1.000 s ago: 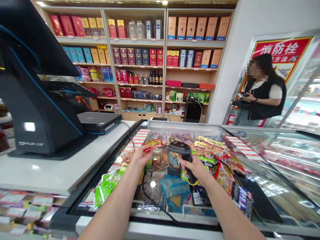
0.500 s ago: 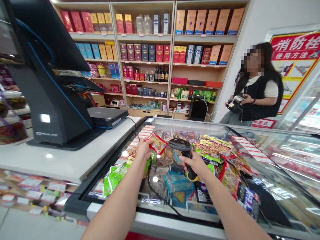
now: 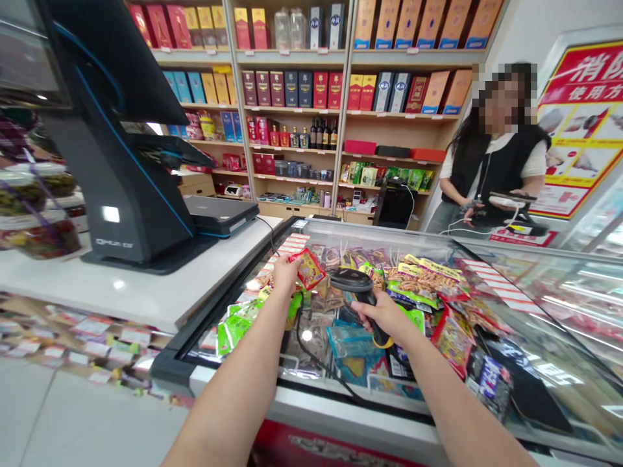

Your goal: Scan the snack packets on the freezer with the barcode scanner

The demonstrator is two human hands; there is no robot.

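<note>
My left hand (image 3: pixel 285 275) is closed on the edge of a small red snack packet (image 3: pixel 308 268), held above the glass-topped freezer (image 3: pixel 335 407). In my right hand (image 3: pixel 384 316) is a black barcode scanner (image 3: pixel 351 280), gripped by its handle, with yellow at the handle's base. The scanner's head points left, toward the packet, a short gap apart. Below my left wrist lie green snack bags (image 3: pixel 237 327). Past the scanner, yellow-topped snack bags (image 3: pixel 428 275) are heaped with red ones (image 3: pixel 453 340).
A cash register (image 3: pixel 141 188) stands on the white counter (image 3: pixel 146 285) to my left. A black cable (image 3: pixel 318 376) crosses the glass. Behind are shelves of boxed goods (image 3: pixel 292 58). A person (image 3: pixel 491 162) stands at the back right, holding a device.
The view has shifted slightly, so the scene sits a little further right. My hands keep hold of the packet and the scanner. The person at the back has lowered the device and turned.
</note>
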